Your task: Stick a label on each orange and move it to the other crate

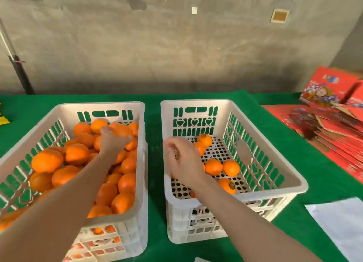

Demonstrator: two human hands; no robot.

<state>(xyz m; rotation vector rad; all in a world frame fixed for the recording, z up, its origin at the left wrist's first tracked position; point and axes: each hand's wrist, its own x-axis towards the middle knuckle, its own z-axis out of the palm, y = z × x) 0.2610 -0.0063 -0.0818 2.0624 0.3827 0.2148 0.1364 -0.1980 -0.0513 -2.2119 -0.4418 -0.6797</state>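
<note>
Two white slotted crates stand side by side on a green cloth. The left crate (102,104) is piled high with oranges (47,161). My left hand (112,141) reaches to its far right corner, fingers curled round one orange (122,131). The right crate (196,101) holds several oranges on its perforated floor, two of them, a far one (204,139) and a near one (227,186), showing round dark labels. My right hand (182,159) hovers over that crate's left side with fingers curled downward. Whether it pinches anything is hidden.
Flattened red printed cartons (334,128) are stacked on the table at the right. A white paper sheet (341,222) lies at the near right. A black pole (19,73) stands at the far left against the grey wall. Green cloth (153,124) shows between the crates.
</note>
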